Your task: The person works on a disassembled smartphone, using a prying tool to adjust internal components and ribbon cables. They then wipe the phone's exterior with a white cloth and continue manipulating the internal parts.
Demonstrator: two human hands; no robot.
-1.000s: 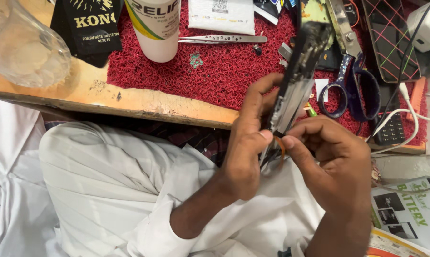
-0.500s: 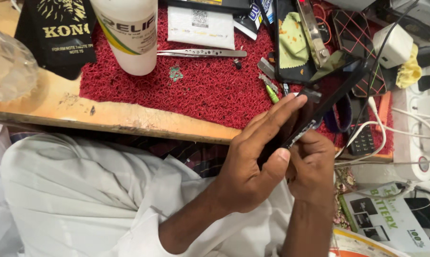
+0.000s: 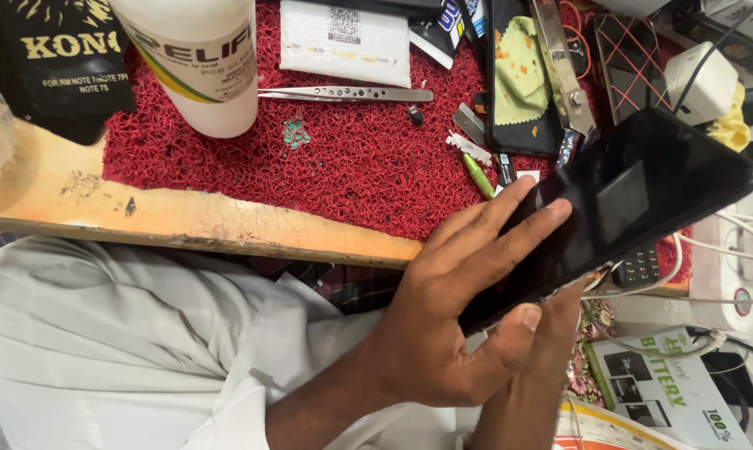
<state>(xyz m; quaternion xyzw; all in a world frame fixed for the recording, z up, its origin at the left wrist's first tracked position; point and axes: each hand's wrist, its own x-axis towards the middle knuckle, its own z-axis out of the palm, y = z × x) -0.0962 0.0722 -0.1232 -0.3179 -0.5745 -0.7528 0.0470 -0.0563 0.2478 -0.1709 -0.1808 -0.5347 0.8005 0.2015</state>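
Observation:
A black phone [image 3: 643,192] with a dark, glossy face is tilted over the right end of the bench, its face turned toward me. My left hand [image 3: 447,321] lies on top of it, fingers spread across the lower part of the glass and thumb hooked on its near edge. My right hand [image 3: 547,367] is underneath and supports the phone from below. Most of that hand is hidden by the left hand and the phone.
A red mesh mat [image 3: 351,175] covers the wooden bench [image 3: 185,221]. On it lie steel tweezers [image 3: 343,94], a white bottle [image 3: 201,58], a black packet [image 3: 60,58] and a green cloth [image 3: 518,71]. A white charger [image 3: 701,79], cables and a printed box [image 3: 668,392] crowd the right side.
The phone has turned from edge-on to face-up and moved right. My left fingers have spread flat over its glass, and my right hand has slipped beneath it.

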